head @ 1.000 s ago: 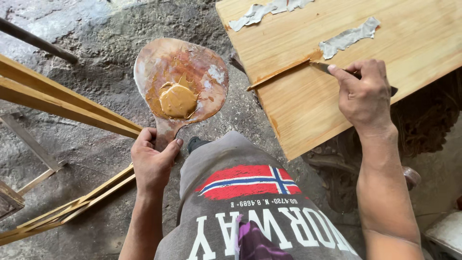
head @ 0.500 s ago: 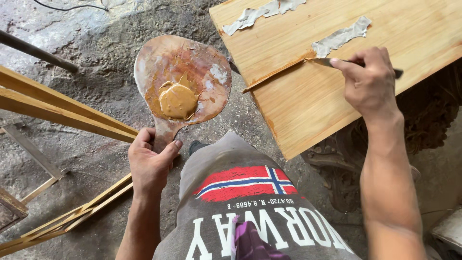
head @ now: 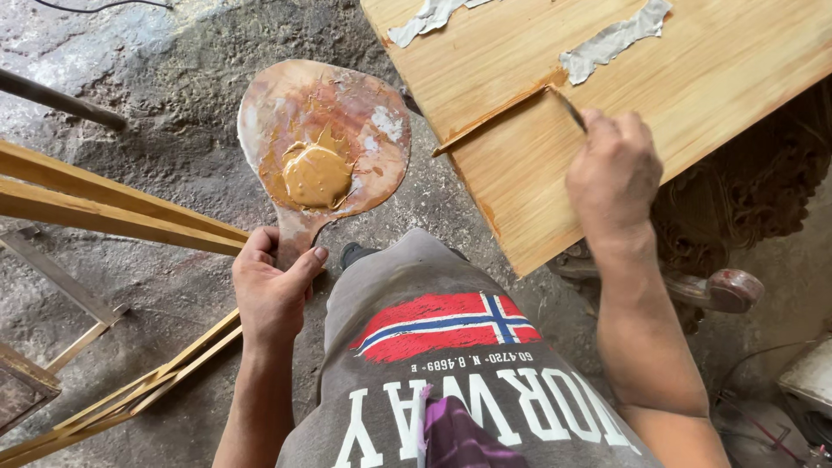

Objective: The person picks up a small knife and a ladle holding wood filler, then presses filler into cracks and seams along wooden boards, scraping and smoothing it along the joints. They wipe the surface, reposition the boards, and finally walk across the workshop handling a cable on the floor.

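Observation:
My left hand (head: 273,290) grips the handle of a round, stained wooden paddle board (head: 338,113) that carries a blob of tan putty (head: 316,175). My right hand (head: 611,173) is closed on a thin putty knife (head: 569,109), whose blade rests on a light wooden panel (head: 693,78) beside a filled seam (head: 490,121). Two pale grey patches of dried filler (head: 614,39) lie on the panel above the knife.
Long wooden slats (head: 104,204) lean at the left over a rough concrete floor (head: 173,78). A dark metal bar (head: 52,97) crosses the upper left. A carved dark wooden piece (head: 737,208) sits under the panel at right. My grey printed shirt (head: 451,381) fills the bottom.
My right hand has slid the putty knife up and to the left along the panel toward the grey patch. The left hand still holds the paddle board steady.

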The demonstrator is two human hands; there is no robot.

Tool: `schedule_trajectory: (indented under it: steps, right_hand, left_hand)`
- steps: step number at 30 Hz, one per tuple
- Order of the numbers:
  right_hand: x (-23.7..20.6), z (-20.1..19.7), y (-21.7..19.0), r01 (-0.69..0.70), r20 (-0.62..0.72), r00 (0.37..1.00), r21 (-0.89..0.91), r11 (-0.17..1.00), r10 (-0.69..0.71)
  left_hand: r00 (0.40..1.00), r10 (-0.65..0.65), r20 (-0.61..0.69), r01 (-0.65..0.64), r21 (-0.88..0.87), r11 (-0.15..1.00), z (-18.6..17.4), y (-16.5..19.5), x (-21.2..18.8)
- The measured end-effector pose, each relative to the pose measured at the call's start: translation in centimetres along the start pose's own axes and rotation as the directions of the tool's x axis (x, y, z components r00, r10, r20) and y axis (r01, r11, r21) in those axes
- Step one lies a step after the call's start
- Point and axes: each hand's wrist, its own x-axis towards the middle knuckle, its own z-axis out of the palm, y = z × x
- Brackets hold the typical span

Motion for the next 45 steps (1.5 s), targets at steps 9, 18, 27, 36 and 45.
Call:
schedule_trajectory:
  steps: [9, 18, 27, 36, 45]
  right_hand:
    - [-1.2, -0.4, -2.1, -0.035, 0.081, 0.996, 0.013, 0.999, 0.033]
    - [-3.2, -0.9, -6.6, 0.189, 0.041, 0.979, 0.189, 0.964, -0.200]
    - [1.1, -1.9, -2.0, 0.481, 0.000, 0.866, 0.272, 0.834, -0.500]
    - [3.9, 1.1, -1.9, 0.612, 0.016, 0.765, 0.297, 0.733, -0.644]
    - [3.8, -1.9, -2.5, 0.654, 0.004, 0.754, 0.080, 0.752, -0.657]
  left_hand:
    - [1.000, -0.004, 0.002, 0.004, 0.042, 0.999, -0.4, -0.2, 0.5]
    - [1.000, -0.018, -0.024, 0.020, 0.092, 0.996, -1.8, -0.2, 0.7]
    - [0.999, 0.006, -0.043, -0.002, 0.105, 0.994, -3.5, -0.2, -0.2]
    - [0.998, 0.046, -0.053, -0.043, 0.055, 0.998, -4.1, -0.3, -0.8]
    - [0.997, 0.037, -0.069, -0.031, 0.082, 0.996, -4.0, -0.1, -1.6]
